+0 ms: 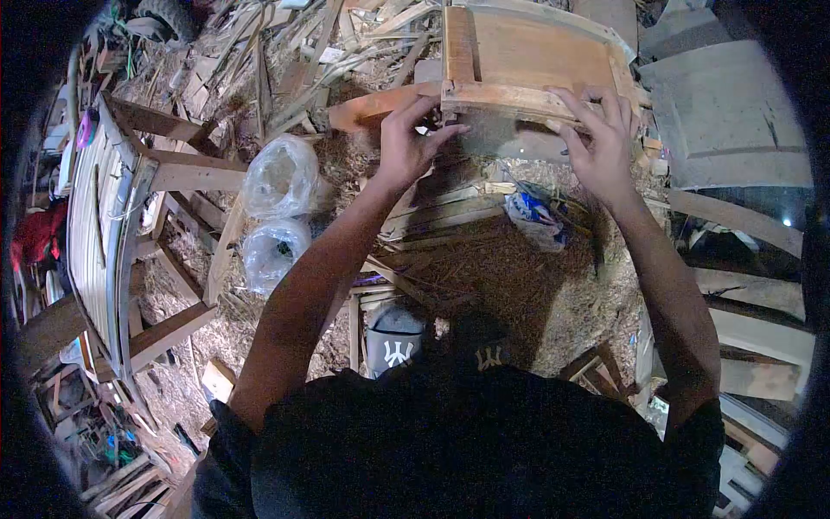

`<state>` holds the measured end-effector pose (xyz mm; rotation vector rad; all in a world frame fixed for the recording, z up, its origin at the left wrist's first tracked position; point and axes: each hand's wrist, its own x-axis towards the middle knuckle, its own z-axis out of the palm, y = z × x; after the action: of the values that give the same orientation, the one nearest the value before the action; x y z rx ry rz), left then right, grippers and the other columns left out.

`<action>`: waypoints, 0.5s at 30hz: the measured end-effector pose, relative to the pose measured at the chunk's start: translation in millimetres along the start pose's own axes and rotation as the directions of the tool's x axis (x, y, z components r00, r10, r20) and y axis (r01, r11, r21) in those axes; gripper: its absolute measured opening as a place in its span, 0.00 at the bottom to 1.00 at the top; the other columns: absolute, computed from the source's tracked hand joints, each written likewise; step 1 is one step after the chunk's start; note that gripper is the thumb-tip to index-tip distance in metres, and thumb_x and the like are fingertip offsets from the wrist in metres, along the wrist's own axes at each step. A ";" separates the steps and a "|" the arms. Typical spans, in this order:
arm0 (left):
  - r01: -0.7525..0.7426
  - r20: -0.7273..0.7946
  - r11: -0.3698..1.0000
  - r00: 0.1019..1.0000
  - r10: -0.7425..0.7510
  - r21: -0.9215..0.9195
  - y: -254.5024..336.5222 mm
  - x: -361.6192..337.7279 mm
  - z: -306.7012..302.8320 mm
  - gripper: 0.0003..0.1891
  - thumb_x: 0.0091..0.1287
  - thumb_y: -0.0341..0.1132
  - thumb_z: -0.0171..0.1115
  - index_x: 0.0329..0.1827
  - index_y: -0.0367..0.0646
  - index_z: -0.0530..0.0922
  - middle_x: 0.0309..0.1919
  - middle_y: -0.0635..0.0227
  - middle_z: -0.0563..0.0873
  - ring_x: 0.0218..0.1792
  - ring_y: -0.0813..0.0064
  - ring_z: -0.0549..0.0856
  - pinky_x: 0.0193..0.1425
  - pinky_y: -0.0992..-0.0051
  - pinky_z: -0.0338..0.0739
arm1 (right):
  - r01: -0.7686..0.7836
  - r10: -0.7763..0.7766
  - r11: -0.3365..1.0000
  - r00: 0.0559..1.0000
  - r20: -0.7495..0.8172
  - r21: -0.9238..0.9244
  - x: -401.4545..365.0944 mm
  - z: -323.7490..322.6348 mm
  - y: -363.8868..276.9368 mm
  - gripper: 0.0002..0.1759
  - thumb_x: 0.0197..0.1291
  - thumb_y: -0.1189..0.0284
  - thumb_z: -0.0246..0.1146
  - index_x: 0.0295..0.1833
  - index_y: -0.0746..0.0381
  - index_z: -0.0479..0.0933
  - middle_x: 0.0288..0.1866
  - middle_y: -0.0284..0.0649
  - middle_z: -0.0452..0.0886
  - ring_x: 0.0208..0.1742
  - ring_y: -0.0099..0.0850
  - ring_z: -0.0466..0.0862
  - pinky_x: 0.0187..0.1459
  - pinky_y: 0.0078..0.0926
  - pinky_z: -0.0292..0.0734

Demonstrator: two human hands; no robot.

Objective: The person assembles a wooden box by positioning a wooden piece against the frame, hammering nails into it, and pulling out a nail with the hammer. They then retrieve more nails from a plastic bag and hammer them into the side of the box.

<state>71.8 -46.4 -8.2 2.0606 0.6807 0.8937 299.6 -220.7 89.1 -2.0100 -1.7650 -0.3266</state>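
A framed wooden panel (pixel 545 54), like a small door or drawer front, lies ahead with its near rail toward me. At its near left corner is my left hand (pixel 406 145), fingers curled against the edge and thumb stretched below the rail. My right hand (pixel 598 143) grips the rail further right, with fingertips on top and thumb beneath. Under the panel's near edge shows a grey flat surface (pixel 506 137). An orange-brown curved board (pixel 372 107) sticks out to the left, behind my left hand.
Wood strips and offcuts (pixel 333 43) litter the sawdust floor. Two rolls of clear plastic wrap (pixel 281 177) stand left, near a wooden frame (pixel 186 177). A blue and white plastic bag (pixel 536 216) lies below the panel. A grey plastic chair (pixel 726 112) and slats are right. My slippers (pixel 396 342) show below.
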 end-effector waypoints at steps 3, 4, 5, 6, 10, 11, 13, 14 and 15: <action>-0.063 -0.030 0.997 0.998 0.062 -0.044 -8.3 -1.7 3.5 0.20 0.56 0.34 0.82 0.50 0.40 0.87 0.37 0.66 0.89 0.32 0.78 0.84 0.41 0.74 0.82 | -0.019 0.018 1.000 0.999 0.027 0.012 -0.1 -1.0 2.2 0.25 0.59 0.64 0.72 0.64 0.46 0.83 0.56 0.38 0.77 0.59 0.41 0.72 0.64 0.45 0.61; -0.056 -0.019 0.997 0.998 0.055 -0.056 -8.6 -2.3 3.3 0.22 0.55 0.34 0.83 0.52 0.39 0.86 0.37 0.63 0.88 0.33 0.74 0.85 0.42 0.72 0.82 | -0.025 0.024 1.000 0.999 0.040 0.017 0.0 -1.4 1.8 0.25 0.59 0.64 0.72 0.64 0.46 0.83 0.56 0.38 0.77 0.59 0.41 0.72 0.64 0.45 0.61; -0.049 -0.008 0.997 0.999 0.049 -0.068 -8.8 -2.9 3.1 0.24 0.54 0.34 0.83 0.53 0.38 0.85 0.36 0.61 0.87 0.34 0.70 0.86 0.43 0.71 0.82 | -0.024 0.024 1.000 0.999 0.039 0.019 0.4 -1.9 0.8 0.25 0.59 0.64 0.72 0.64 0.46 0.83 0.56 0.38 0.77 0.59 0.41 0.72 0.64 0.45 0.61; -0.050 -0.008 0.997 0.999 0.049 -0.066 -9.1 -3.6 2.8 0.24 0.54 0.34 0.83 0.53 0.38 0.85 0.36 0.61 0.87 0.34 0.70 0.86 0.43 0.71 0.82 | -0.018 0.018 1.000 0.999 0.037 0.006 0.8 -2.9 -0.9 0.26 0.59 0.66 0.72 0.65 0.45 0.83 0.55 0.39 0.76 0.59 0.41 0.72 0.64 0.43 0.62; -0.035 0.019 0.995 0.999 0.037 -0.090 -7.7 -1.2 -1.9 0.25 0.54 0.33 0.83 0.55 0.38 0.85 0.36 0.61 0.87 0.34 0.71 0.85 0.43 0.71 0.82 | -0.009 0.009 1.000 0.999 0.045 -0.011 -5.5 -3.5 -9.4 0.27 0.59 0.67 0.73 0.66 0.44 0.83 0.55 0.42 0.75 0.59 0.43 0.72 0.64 0.44 0.64; -0.051 0.018 0.990 0.998 0.054 -0.132 -8.3 -0.5 -2.6 0.25 0.54 0.33 0.83 0.55 0.38 0.85 0.36 0.61 0.87 0.33 0.71 0.85 0.42 0.71 0.82 | -0.006 0.006 1.000 0.999 0.045 -0.011 -6.9 -4.0 -12.3 0.27 0.59 0.67 0.73 0.66 0.44 0.83 0.55 0.42 0.75 0.59 0.43 0.72 0.64 0.44 0.64; -0.062 0.003 0.986 0.998 0.063 -0.154 -8.5 -1.2 -2.9 0.25 0.54 0.33 0.83 0.55 0.38 0.85 0.37 0.61 0.87 0.34 0.71 0.85 0.42 0.71 0.82 | 0.006 -0.001 0.997 0.998 0.064 -0.079 -8.6 -4.5 -17.1 0.28 0.59 0.67 0.72 0.67 0.43 0.82 0.56 0.43 0.75 0.61 0.44 0.72 0.65 0.46 0.64; -0.074 -0.006 0.982 0.997 0.074 -0.174 -8.6 -1.5 -3.0 0.24 0.55 0.33 0.82 0.54 0.38 0.86 0.37 0.61 0.88 0.34 0.71 0.86 0.42 0.71 0.82 | 0.007 -0.002 0.997 0.998 0.063 -0.080 -9.1 -3.0 -16.4 0.28 0.59 0.67 0.72 0.67 0.43 0.82 0.56 0.43 0.75 0.61 0.44 0.72 0.65 0.46 0.64; -0.075 -0.007 0.982 0.997 0.075 -0.174 -9.0 -1.3 -3.6 0.24 0.55 0.33 0.82 0.54 0.38 0.86 0.37 0.61 0.88 0.34 0.71 0.86 0.42 0.71 0.82 | 0.010 -0.008 0.997 0.999 0.036 -0.072 -9.4 -0.8 -14.7 0.26 0.60 0.65 0.72 0.66 0.44 0.82 0.56 0.40 0.76 0.61 0.43 0.72 0.65 0.46 0.62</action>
<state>66.7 -40.7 -14.3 1.9403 0.5093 0.9610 283.8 -228.0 88.1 -2.0705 -1.8081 -0.3649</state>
